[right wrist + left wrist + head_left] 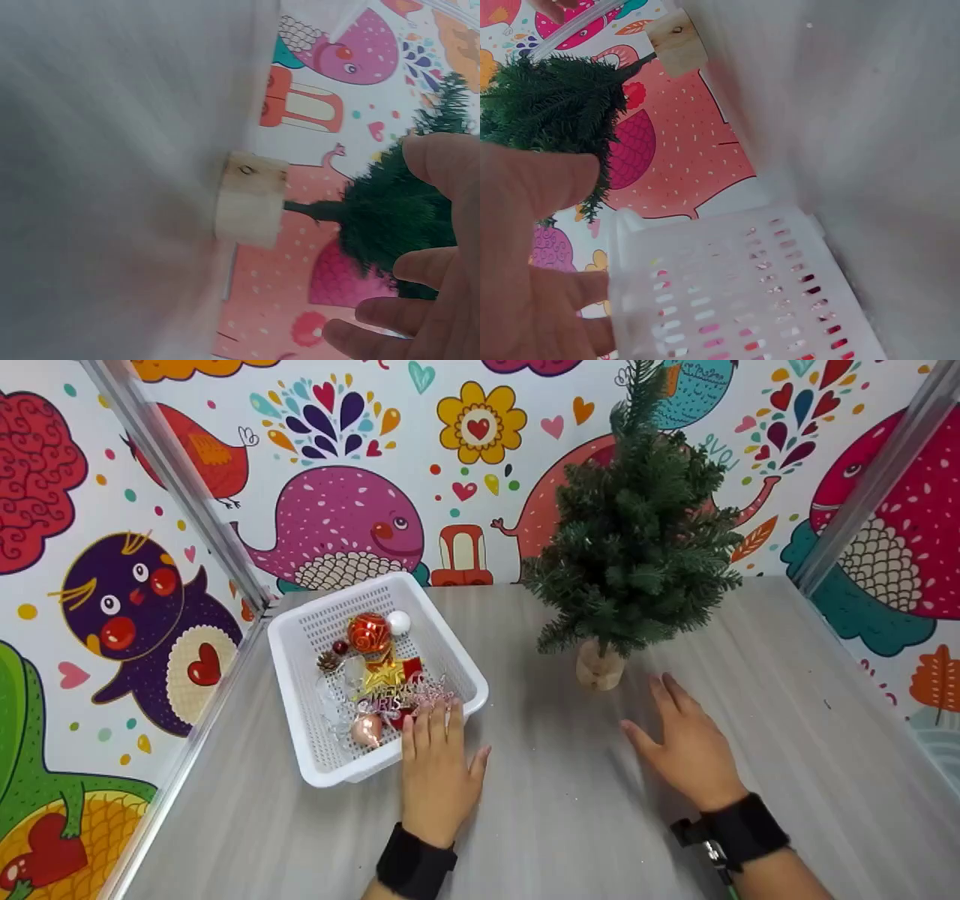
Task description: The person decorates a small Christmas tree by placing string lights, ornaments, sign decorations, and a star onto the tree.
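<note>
A white plastic basket (pixel 289 690) holds a patterned orange bauble (pixel 369 632), a white ball (pixel 398 622), a gold star (pixel 384 675), a small pinecone (pixel 328 661), a rose-coloured bauble (pixel 367 730) and glittery lettering (pixel 390 699). My left hand (pixel 439 776) reaches over the basket's near rim with its fingers extended and gripping nothing. A small green artificial Christmas tree (pixel 637 547) stands upright on a round wooden base (pixel 600 667). My right hand (pixel 694 754) is just in front and to the right of that base, thumb spread from the fingers, holding nothing.
Everything stands on a grey wood-grain table (pixel 555 810). Panels printed with cartoon animals (pixel 345 521) enclose it at the back and sides, joined by metal corner posts (pixel 176 480). Behind the basket and tree the back panel is close. Both wrists wear black straps (pixel 746 829).
</note>
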Available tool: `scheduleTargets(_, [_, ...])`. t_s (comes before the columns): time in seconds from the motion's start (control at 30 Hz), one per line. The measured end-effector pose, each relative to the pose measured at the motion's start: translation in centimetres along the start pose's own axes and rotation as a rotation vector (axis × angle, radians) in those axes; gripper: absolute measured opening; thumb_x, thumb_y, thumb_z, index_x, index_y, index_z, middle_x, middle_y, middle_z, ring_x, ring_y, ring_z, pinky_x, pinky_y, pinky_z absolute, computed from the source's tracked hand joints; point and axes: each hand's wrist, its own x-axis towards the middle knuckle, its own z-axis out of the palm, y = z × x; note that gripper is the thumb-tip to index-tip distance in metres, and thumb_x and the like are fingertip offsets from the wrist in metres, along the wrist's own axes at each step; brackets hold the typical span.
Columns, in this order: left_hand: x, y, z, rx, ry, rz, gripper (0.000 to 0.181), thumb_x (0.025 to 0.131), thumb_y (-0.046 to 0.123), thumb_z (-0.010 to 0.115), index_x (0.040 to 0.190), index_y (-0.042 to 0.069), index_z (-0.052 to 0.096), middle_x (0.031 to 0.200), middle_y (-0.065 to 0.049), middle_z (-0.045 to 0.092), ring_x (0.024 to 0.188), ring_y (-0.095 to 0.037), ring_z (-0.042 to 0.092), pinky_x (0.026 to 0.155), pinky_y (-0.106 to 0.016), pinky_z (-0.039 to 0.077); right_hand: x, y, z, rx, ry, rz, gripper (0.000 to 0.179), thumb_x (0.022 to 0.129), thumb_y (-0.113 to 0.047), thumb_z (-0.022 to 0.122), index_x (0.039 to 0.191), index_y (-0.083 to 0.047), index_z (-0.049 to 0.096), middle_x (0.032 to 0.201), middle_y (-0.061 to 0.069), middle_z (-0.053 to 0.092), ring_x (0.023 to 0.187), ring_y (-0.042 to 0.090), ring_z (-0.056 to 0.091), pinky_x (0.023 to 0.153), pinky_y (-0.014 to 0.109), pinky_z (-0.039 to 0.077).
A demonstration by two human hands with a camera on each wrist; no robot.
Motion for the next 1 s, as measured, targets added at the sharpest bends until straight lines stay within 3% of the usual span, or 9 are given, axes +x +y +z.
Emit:
scheduleTargets(0.27, [0.0,-0.1,0.7,0.057,0.011,0.015,0.078,0.091,0.051,0.073,0.152,0.009,0.050,0.150,-0.017,0.055,0.141,-0.038,0.048,0.124,-0.054,0.032,3.1,0.7,2.1,0.149,-0.155,0.110,0.094,0.099,-0.062,0.058,0.163,0.000,0.026,0.165,0.032,0.028,0.143,0.054,0.040,0.106,0.070,0.044])
scheduleTargets(0.43, [-0.1,-0.1,0.9,0.075,0.023,0.013,0.080,0.091,0.052,0.073,0.153,0.009,0.049,0.151,-0.017,0.055,0.140,-0.037,0.049,0.123,-0.054,0.034,4.6,1.3,3.3,0.203,-0.183,0.138,0.101,0.098,-0.062,0.060,0.165,-0.001,0.016,0.167,0.032,0.022,0.145,0.055,0.037,0.108,0.071,0.042])
scheduleTargets(0.57, [-0.1,-0.1,1.1,0.096,0.035,0.014,0.080,0.091,0.052,0.073,0.154,0.009,0.048,0.150,-0.016,0.055,0.139,-0.037,0.050,0.122,-0.054,0.034,6.0,1.8,4.3,0.237,-0.184,0.131,0.107,0.096,-0.058,0.066,0.163,0.006,0.011,0.165,0.037,0.020,0.145,0.056,0.035,0.112,0.069,0.039])
scheduleTargets(0.7, [-0.1,-0.1,1.2,0.105,0.038,0.010,0.080,0.091,0.051,0.073,0.154,0.009,0.048,0.149,-0.016,0.055,0.138,-0.036,0.050,0.122,-0.053,0.034,7.7,2.1,5.4,0.316,-0.156,0.131,0.100,0.095,-0.049,0.071,0.157,0.009,0.019,0.154,0.037,0.031,0.125,0.050,0.052,0.100,0.060,0.049])
scheduleTargets(0.8, [-0.2,-0.2,1.4,0.092,0.035,0.006,0.079,0.090,0.050,0.075,0.153,0.009,0.049,0.148,-0.015,0.056,0.138,-0.036,0.050,0.122,-0.054,0.034,8.9,2.3,6.3,0.428,-0.117,0.129,0.090,0.093,-0.042,0.075,0.155,0.003,0.028,0.147,0.029,0.042,0.117,0.040,0.056,0.094,0.053,0.050])
scheduleTargets(1.0, [-0.1,-0.1,1.2,0.104,0.064,0.020,0.077,0.089,0.049,0.076,0.150,0.010,0.052,0.143,-0.013,0.059,0.134,-0.034,0.053,0.120,-0.052,0.036,10.2,3.0,7.9,0.591,-0.095,0.188,0.099,0.090,-0.037,0.080,0.163,-0.003,0.021,0.160,0.027,0.039,0.144,0.043,0.043,0.114,0.058,0.042])
